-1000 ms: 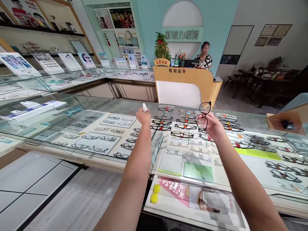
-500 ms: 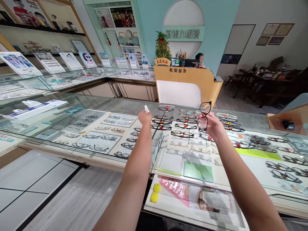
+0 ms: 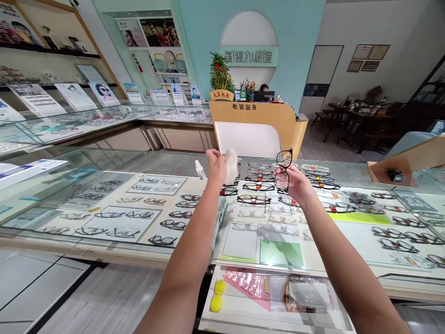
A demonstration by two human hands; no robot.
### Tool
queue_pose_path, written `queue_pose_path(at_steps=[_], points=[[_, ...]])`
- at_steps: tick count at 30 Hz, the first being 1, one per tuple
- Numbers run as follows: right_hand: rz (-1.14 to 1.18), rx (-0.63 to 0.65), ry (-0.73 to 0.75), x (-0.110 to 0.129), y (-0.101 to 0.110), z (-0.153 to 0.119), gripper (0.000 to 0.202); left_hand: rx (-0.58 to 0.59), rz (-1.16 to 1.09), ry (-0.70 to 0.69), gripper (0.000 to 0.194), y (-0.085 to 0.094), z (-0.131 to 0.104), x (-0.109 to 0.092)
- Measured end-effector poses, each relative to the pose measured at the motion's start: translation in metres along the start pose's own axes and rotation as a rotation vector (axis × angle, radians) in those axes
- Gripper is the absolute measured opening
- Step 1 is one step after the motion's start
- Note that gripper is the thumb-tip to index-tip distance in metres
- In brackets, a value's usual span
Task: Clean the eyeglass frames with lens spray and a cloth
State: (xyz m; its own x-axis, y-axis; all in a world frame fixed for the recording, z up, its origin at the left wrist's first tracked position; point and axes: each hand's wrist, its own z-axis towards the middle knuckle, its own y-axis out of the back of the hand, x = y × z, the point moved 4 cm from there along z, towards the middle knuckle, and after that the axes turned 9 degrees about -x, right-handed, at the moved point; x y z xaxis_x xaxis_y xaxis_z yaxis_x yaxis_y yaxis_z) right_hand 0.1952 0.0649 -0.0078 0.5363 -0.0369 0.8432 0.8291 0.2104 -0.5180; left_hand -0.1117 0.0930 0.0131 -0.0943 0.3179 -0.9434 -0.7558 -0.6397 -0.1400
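Held up over the glass counter (image 3: 167, 160), a pair of black-framed glasses (image 3: 284, 158) is in my right hand (image 3: 299, 186), with one lens above the other. My left hand (image 3: 216, 168) pinches a pale cloth (image 3: 231, 166) that hangs at its right side, some way left of the glasses. Just left of my left hand a small white bottle (image 3: 200, 170) stands upright on the glass top. Rows of glasses (image 3: 253, 199) lie inside the case below my hands.
An open drawer (image 3: 208, 320) with plastic-wrapped items and yellow round pieces is below the counter. A wooden stand (image 3: 391, 174) is at the right. Beyond the counter, a person (image 3: 264, 87) is behind the wooden desk (image 3: 292, 116).
The white bottle, earlier in my left hand, now stands on the glass. My left hand has taken hold of the cloth. The view has shifted; my right hand still holds the glasses.
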Motion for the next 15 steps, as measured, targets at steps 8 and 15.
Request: queue_pose_path(at_steps=[8,15], points=[[0.004,0.042,0.007,-0.001,-0.005,-0.001,0.026,0.418,-0.326,0.276,0.038,-0.05,-0.07,-0.001],[-0.032,0.032,-0.004,-0.001,-0.009,-0.003,0.031,0.711,-0.435,0.348,0.056,-0.042,-0.082,-0.027]])
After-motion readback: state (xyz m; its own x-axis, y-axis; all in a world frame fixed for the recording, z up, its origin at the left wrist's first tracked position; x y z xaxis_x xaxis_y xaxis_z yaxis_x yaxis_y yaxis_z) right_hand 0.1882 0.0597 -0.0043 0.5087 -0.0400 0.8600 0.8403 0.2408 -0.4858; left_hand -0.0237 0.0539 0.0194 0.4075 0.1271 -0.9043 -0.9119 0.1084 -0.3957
